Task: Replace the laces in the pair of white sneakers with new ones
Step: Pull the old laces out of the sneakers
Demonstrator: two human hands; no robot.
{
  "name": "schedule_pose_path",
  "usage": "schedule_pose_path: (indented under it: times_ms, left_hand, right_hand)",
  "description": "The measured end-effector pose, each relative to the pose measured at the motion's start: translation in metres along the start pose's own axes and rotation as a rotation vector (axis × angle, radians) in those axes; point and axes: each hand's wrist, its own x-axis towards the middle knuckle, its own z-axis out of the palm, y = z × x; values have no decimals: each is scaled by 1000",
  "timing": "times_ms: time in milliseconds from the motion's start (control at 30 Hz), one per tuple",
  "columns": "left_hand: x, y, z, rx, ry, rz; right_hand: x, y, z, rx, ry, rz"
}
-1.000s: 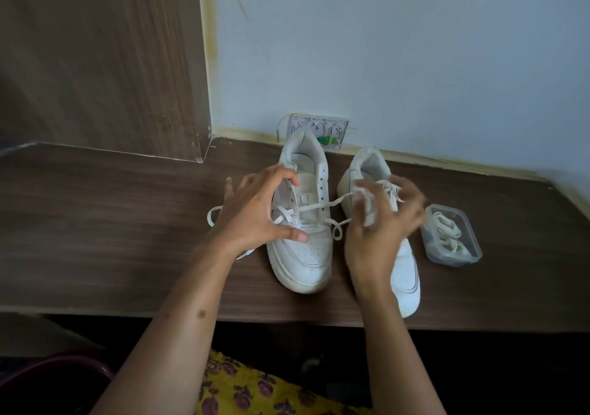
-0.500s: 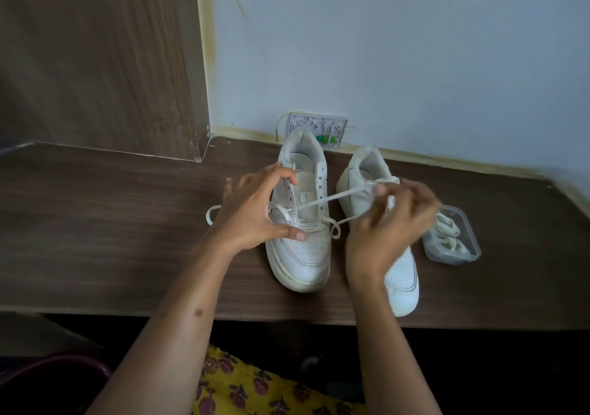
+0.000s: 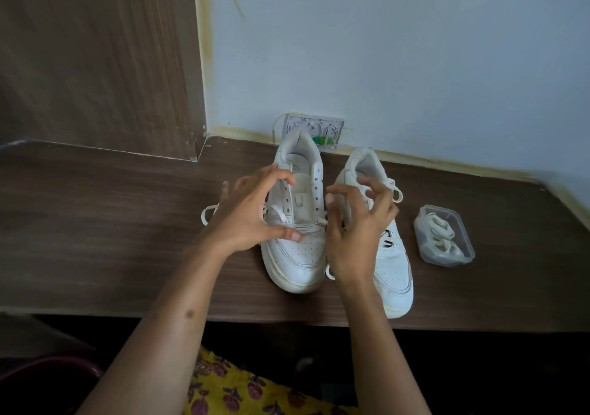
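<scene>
Hands over the left-hand sneaker

Fabric (image 3: 242, 395), yellow and floral, lies nearest you at 6 o'clock. Your left hand (image 3: 252, 216) holds the left-hand sneaker (image 3: 298, 223) at its side, fingers curled over its eyelets. Your right hand (image 3: 357, 223) hovers between both shoes, fingers loosely bent, gripping nothing. At 3 o'clock, beside the right-hand sneaker (image 3: 391, 264), sits a clear tub (image 3: 463, 248) with coiled laces (image 3: 440, 229).

On the worktop (image 3: 95, 223), the second sneaker (image 3: 389, 264) lies just right of the first sneaker (image 3: 297, 255); a lace container (image 3: 443, 236) lies further right.
</scene>
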Motion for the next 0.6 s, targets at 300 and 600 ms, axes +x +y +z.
schedule_pose_path:
  times_ms: [300,600]
  left_hand:
    - [-6,-7,-10,-88,105,-46]
    - [-6,-18,-13,-11,167,-148]
  right_hand:
    - [1,4,-3,-13,-82,21]
    - [-2,15,-7,-81,-207,-6]
